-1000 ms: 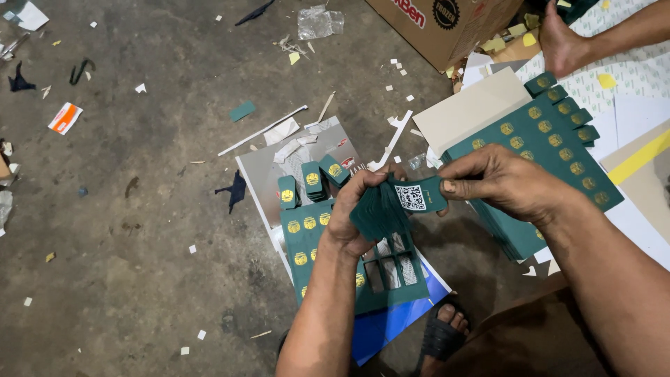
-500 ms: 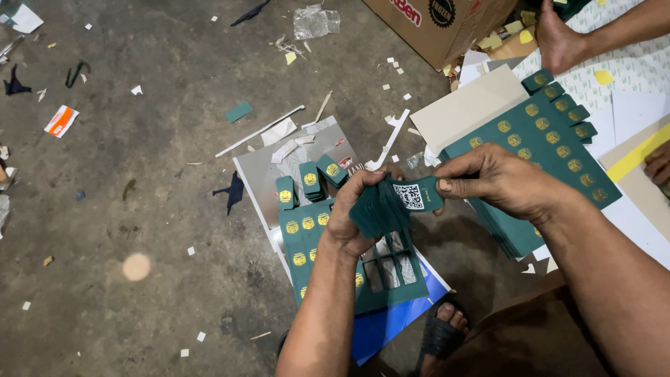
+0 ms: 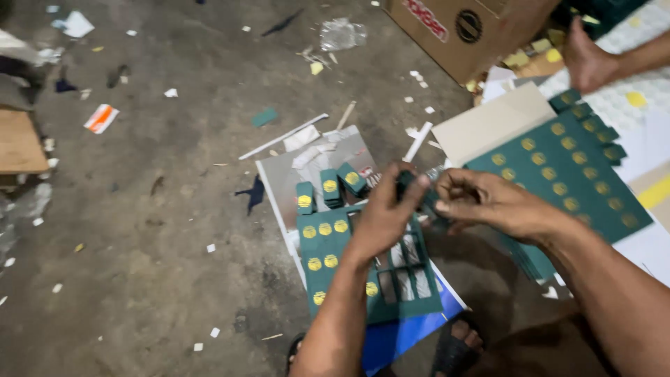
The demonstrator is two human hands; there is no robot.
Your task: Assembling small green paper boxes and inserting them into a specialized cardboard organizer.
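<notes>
While both hands meet over the floor (image 3: pixel 139 230), the left hand (image 3: pixel 386 216) and right hand (image 3: pixel 488 204) pinch a small green card piece (image 3: pixel 424 199) between their fingertips. Beneath them lies a punched green sheet (image 3: pixel 328 269) with gold dots; three folded green pieces (image 3: pixel 328 188) sit just beyond it. Another green sheet (image 3: pixel 565 174) lies to the right.

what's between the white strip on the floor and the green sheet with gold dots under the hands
In the head view, three small green folded pieces with gold dots stand on a grey board between the white strip and the green sheet.
</notes>
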